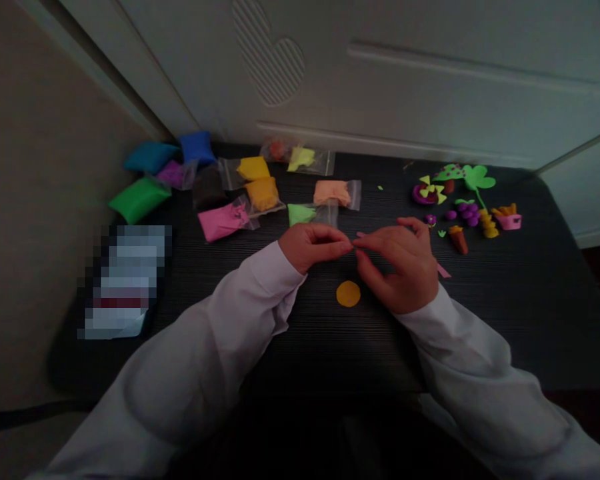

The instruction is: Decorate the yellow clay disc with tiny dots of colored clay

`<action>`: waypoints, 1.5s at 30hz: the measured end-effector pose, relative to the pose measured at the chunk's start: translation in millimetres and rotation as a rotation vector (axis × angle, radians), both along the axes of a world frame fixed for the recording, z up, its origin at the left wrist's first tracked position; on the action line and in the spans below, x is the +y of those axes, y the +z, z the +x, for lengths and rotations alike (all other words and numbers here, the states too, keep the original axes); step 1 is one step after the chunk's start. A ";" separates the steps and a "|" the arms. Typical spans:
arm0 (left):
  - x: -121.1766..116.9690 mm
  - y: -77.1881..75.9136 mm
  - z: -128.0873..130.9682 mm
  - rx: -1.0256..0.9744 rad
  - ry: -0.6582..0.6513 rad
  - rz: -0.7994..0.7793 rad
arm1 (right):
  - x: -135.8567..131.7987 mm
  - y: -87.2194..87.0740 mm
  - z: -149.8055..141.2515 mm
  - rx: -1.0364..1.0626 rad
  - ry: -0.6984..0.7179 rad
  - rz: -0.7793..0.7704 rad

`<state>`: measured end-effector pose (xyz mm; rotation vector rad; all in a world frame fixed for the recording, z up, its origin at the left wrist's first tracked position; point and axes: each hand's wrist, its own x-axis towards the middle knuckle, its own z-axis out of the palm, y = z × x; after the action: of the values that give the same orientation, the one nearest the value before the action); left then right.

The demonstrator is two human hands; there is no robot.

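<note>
My left hand (pixel 316 245) is closed in a pinch, thumb against forefinger, above the middle of the dark table. My right hand (pixel 399 263) meets it from the right, its thumb and forefinger tips close together at the left fingertips. Whatever is between the fingertips is too small to make out. Just below the hands a flat orange-yellow clay disc (pixel 349 293) lies on the table. A thin pink strip, perhaps a modelling tool (pixel 443 271), lies beneath my right hand, which hides its middle.
Bags of coloured clay, including pink (pixel 223 221), orange (pixel 263 193) and green (pixel 140 200), lie at the back left. A phone with a blurred screen (pixel 130 280) is at left. Small clay models, including purple grapes (pixel 467 212), stand at right. A white panel (pixel 405 100) rises behind.
</note>
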<state>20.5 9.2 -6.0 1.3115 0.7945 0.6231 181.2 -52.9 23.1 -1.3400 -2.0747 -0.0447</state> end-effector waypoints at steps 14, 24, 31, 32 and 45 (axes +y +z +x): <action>-3.3 4.9 1.1 0.093 0.026 0.068 | 0.9 -5.4 -0.1 -0.022 -0.020 -0.020; -5.7 5.8 4.2 0.072 0.064 0.012 | 1.8 -9.1 -1.6 -0.025 -0.034 0.013; -6.8 4.6 5.3 0.013 0.078 -0.033 | 2.8 -13.0 -6.1 -0.045 -0.056 0.055; -6.6 4.4 5.4 0.009 0.072 -0.030 | 2.9 -13.6 -6.6 -0.044 -0.061 0.053; -5.1 3.0 4.3 0.016 0.073 -0.040 | 0.9 -7.0 -6.8 0.527 -0.011 -0.361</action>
<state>24.8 4.2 -3.0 1.2572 0.8669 0.6525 174.4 -52.1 16.1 -1.3828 -1.6687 0.6383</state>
